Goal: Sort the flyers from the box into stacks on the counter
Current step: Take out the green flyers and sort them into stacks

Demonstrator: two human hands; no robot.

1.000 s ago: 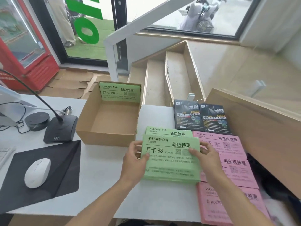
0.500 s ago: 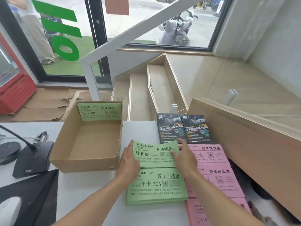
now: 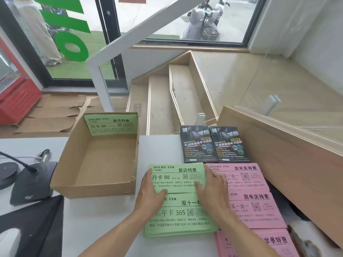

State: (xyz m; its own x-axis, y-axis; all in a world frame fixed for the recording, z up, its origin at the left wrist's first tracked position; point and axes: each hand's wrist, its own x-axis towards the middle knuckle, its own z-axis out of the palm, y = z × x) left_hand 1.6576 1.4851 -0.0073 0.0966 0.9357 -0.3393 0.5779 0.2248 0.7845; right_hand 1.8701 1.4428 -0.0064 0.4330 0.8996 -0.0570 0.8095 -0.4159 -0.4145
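**Both palms flat on the upper green stack**

My left hand (image 3: 152, 191) lies on the left edge of the upper green stack (image 3: 176, 178), fingers straight and together, thumb stretched across the sheet's lower edge. My right hand (image 3: 213, 190) lies on the stack's right edge, fingers straight and slightly spread, reaching onto the pink stack (image 3: 239, 176) just beside it. Neither hand curls round anything; both press down flat.

The upper green stack sits on the white counter (image 3: 111, 219), touching the lower green stack (image 3: 178, 217) nearer to me, which my wrists partly cover. To the right run three pink stacks, one behind another: the far one, the middle pink stack (image 3: 256, 208) and the near pink stack (image 3: 259, 243), cut off by the frame. Beyond the green and pink rows lie two dark flyer stacks (image 3: 213, 145) side by side.

The cardboard box (image 3: 96, 186) stands just left of the green stacks. One green flyer (image 3: 111, 123) leans upright against its far wall; the rest of the box floor shows bare cardboard. A desk microphone base (image 3: 31, 184) sits left of the box.
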